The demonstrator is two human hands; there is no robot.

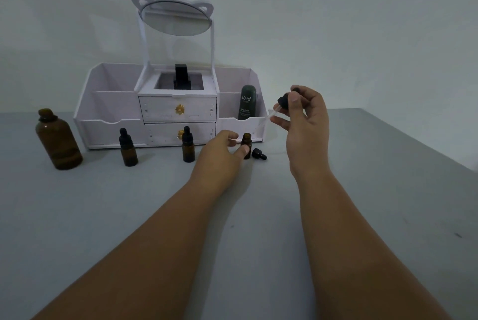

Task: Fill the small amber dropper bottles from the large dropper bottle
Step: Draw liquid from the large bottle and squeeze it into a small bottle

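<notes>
The large amber bottle (58, 140) stands uncapped at the far left of the table. Two small amber bottles with black dropper caps stand in front of the organiser, one at the left (128, 149) and one in the middle (188, 145). A third small amber bottle (246, 141) stands open, and my left hand (222, 150) holds it between thumb and fingers. Its small black cap (259, 153) lies on the table just right of it. My right hand (306, 118) pinches the large black dropper (283, 102) by its bulb, above and to the right of the open bottle, its glass tube slanting down-left towards it.
A white cosmetic organiser (170, 112) with two drawers and a cat-ear mirror (174, 18) stands at the back against the wall. A dark green Kahf bottle (247, 102) sits in its right compartment. The table's right edge (424, 143) runs diagonally.
</notes>
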